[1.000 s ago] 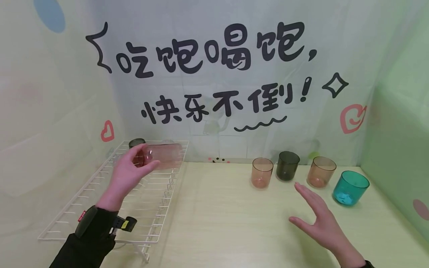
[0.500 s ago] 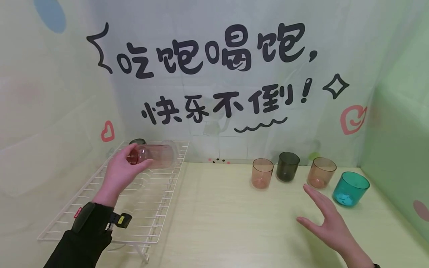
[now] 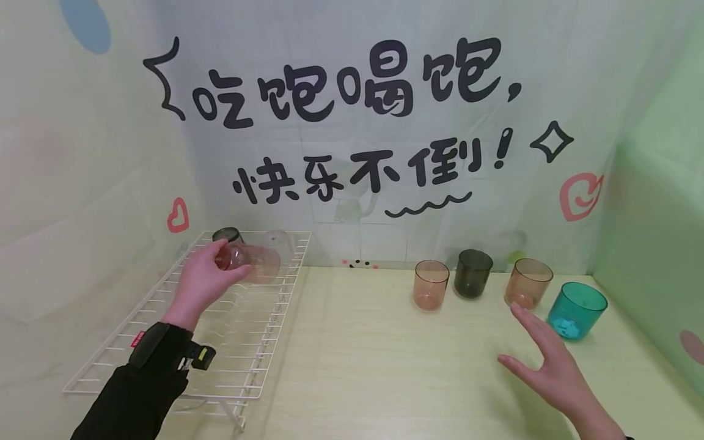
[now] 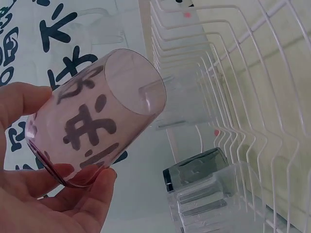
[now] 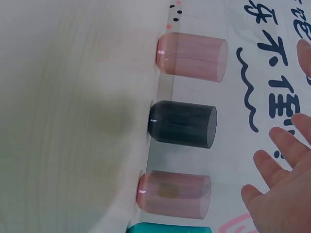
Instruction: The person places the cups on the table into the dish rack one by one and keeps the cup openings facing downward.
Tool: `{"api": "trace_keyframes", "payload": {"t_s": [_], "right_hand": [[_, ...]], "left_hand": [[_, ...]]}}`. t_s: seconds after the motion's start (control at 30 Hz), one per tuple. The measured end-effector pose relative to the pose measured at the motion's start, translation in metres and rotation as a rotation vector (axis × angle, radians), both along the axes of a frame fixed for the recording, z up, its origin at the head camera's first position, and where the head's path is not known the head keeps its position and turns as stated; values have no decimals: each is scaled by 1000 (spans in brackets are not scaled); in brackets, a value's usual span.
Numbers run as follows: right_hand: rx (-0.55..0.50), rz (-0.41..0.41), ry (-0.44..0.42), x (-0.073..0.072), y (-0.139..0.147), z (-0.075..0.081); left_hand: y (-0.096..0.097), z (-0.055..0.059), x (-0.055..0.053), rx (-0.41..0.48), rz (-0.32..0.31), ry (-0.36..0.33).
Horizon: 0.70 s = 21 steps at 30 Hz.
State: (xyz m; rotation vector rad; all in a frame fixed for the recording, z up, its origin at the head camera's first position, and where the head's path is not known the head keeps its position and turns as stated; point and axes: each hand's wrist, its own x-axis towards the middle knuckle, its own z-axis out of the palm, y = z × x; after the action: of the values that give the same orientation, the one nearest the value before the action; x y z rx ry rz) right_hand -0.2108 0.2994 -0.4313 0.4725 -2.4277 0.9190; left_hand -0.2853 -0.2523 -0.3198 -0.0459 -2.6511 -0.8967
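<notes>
My left hand (image 3: 202, 282) grips a see-through pink cup (image 3: 263, 264) above the white wire rack (image 3: 236, 360). The cup lies on its side, its mouth toward the right. In the left wrist view, thumb and fingers pinch the pink cup (image 4: 97, 121) near its base. At the rack's back are a dark grey cup (image 3: 228, 234) and a clear cup (image 3: 280, 242). With fingers spread and holding nothing, my right hand (image 3: 558, 370) hovers over the table, nearest to a pinkish cup (image 3: 528, 282) and a teal cup (image 3: 576, 311).
Along the table's back stand another pink cup (image 3: 431, 285) and a dark grey cup (image 3: 473, 274), both upright. Behind them hangs a white cloth (image 3: 341, 232) with black lettering. A green cloth wall (image 3: 654, 244) bounds the right side.
The left hand has shifted the pink cup left and slightly down, uncovering more of the clear cup behind. Over the table, my right hand has drifted to the right.
</notes>
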Motion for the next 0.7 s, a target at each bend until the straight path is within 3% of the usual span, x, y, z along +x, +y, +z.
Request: {"api": "trace_keyframes", "payload": {"t_s": [0.23, 0.7], "right_hand": [[2, -3, 19, -1, 6, -3], [30, 35, 94, -8, 19, -4]], "left_hand": [[-2, -8, -11, -77, 9, -27], [6, -16, -24, -118, -7, -88]]}}
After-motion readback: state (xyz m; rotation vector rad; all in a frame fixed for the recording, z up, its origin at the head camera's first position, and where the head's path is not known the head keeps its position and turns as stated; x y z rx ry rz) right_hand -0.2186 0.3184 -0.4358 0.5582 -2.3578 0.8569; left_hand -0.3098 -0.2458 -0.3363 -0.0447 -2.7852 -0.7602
